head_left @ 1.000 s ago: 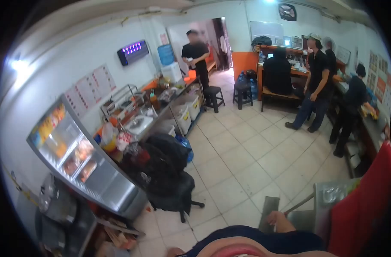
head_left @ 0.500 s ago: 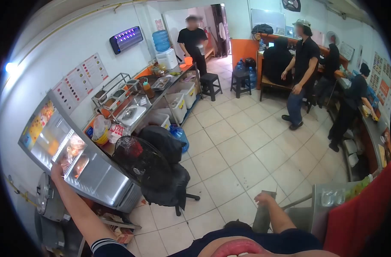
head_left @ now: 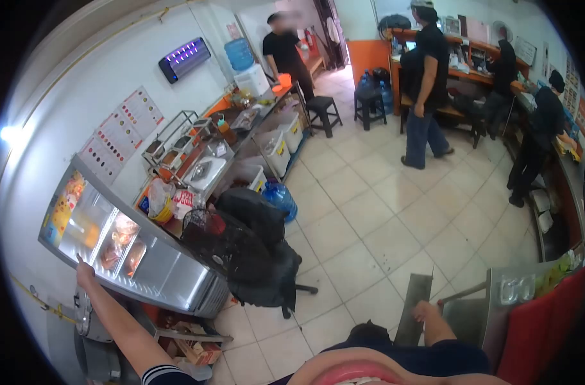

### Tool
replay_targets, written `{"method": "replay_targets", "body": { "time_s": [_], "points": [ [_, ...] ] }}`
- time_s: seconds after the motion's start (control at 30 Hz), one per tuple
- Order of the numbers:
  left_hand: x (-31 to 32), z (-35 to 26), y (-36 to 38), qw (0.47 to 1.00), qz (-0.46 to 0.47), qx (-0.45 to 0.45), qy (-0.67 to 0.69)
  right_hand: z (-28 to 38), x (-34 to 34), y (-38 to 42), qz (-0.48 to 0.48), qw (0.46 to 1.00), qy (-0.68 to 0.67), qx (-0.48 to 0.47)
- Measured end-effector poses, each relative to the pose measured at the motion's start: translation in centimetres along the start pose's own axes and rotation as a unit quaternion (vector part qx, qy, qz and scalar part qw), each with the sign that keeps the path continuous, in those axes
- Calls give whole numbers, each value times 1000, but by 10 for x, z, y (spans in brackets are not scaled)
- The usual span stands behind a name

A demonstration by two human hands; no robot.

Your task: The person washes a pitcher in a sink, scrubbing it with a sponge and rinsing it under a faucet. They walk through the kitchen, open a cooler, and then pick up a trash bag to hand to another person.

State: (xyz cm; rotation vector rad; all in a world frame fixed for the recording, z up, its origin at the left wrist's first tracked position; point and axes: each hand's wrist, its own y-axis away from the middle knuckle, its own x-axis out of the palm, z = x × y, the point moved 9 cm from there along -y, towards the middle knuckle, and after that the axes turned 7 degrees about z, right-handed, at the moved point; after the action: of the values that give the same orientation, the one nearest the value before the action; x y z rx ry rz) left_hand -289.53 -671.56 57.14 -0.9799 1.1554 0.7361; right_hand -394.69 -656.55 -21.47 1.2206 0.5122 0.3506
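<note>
At the left, my left hand (head_left: 85,274) is at the lower side edge of a lit display fridge (head_left: 145,285), fingers against the door frame. Behind the glass, trays of food (head_left: 135,256) rest on a wire shelf. My right hand (head_left: 426,312) hangs low in front of me, fingers loosely bent and apart, with nothing seen in it. In this view it overlaps a flat grey panel (head_left: 409,301), close to a metal counter (head_left: 494,282) at my right.
A black fan (head_left: 209,240) and a covered chair (head_left: 267,276) stand beside the fridge. Along the left wall runs a steel prep table (head_left: 203,186) above white bins (head_left: 276,154). Stools (head_left: 322,115) are farther back. Several people work near the far counters; one person (head_left: 427,83) stands mid-floor.
My view has shifted, so the room sits lower and farther right. My left hand stays at the fridge edge. The person in the cap has turned and stepped toward the back counter.
</note>
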Motion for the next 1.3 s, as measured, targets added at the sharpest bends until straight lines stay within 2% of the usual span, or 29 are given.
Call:
{"method": "replay_targets", "body": {
  "time_s": [0.1, 0.17, 0.2, 0.23, 0.27, 0.3, 0.33, 0.4, 0.43, 0.5, 0.53, 0.6, 0.7, 0.73, 0.8, 0.87, 0.9, 0.93, 0.97, 1.0, 1.03, 1.07, 1.1, 1.17, 1.23, 1.27, 1.3],
  "points": [
    [13, 13, -3, 1000, -10, 23, 18, 26, -2, 5, 6, 999, 36, -1],
    [44, 34, -14, 999, -25, -6, 31, 63, -4, 31, 55, 995, -39, -70],
    [49, 16, 33, 985, 7, 63, -158, 90, -11, 37, 0, 981, 133, -139],
    [102, 38, 21, 972, -16, 96, -214, 111, -6, 37, -49, 931, 298, -205],
    [204, 101, -20, 973, -110, 96, -177, 118, -4, 30, -45, 950, 208, -228],
    [244, 91, 57, 938, 7, 185, -294, 118, -4, 21, -44, 961, 115, -248],
    [258, 75, 165, 931, 146, 196, -271, 118, -3, 22, -38, 963, 107, -245],
    [441, 109, 316, 921, 258, 241, -162, 118, -8, 39, -33, 983, -73, -164],
    [496, 112, 422, 893, 352, 258, -107, 113, 2, 44, -30, 982, -94, -158],
    [540, 109, 605, 790, 546, 278, -22, 98, -2, 54, -8, 997, 27, -76],
    [546, 106, 668, 733, 616, 289, -4, 90, -5, 54, -14, 997, 36, -69],
    [551, 99, 725, 647, 689, 325, -16, 70, 1, 55, 10, 996, 79, -42],
    [567, 81, 718, 565, 727, 382, -80, 62, -4, 61, 15, 988, 150, -22],
    [573, 71, 701, 551, 727, 396, -101, 67, -3, 60, 28, 980, 191, -54],
    [587, 53, 661, 564, 725, 381, -107, 82, 0, 49, 33, 970, 224, -91],
    [597, 29, 628, 570, 717, 386, -111, 97, -9, 47, -38, 959, 255, -116],
    [599, 7, 621, 573, 662, 466, -129, 100, -9, 62, -48, 962, 243, -115],
    [598, -15, 615, 569, 600, 543, -145, 120, -8, 102, -91, 969, 156, -168],
    [598, -29, 616, 564, 588, 559, -153, 135, -9, 137, -136, 964, 65, -219],
    [596, -50, 619, 598, 598, 529, -66, 136, -5, 153, -150, 964, 39, -215],
    [594, -70, 625, 620, 606, 498, 18, 136, 3, 172, -152, 954, 8, -260],
    [574, -83, 642, 622, 597, 507, 10, 125, 13, 187, -155, 940, -24, -302],
    [532, -94, 666, 624, 589, 513, 2, 98, 26, 189, -169, 940, -54, -290],
    [503, -105, 720, 560, 527, 638, 39, 45, 53, 178, -174, 948, -122, -235],
    [458, -87, 759, 499, 484, 718, -17, -19, 92, 166, -173, 957, -136, -188],
    [452, -74, 762, 487, 486, 725, -30, -60, 124, 154, -145, 976, -121, -110],
    [447, -59, 772, 433, 530, 728, -25, -93, 157, 151, -114, 987, -107, -32]
  ]
}}
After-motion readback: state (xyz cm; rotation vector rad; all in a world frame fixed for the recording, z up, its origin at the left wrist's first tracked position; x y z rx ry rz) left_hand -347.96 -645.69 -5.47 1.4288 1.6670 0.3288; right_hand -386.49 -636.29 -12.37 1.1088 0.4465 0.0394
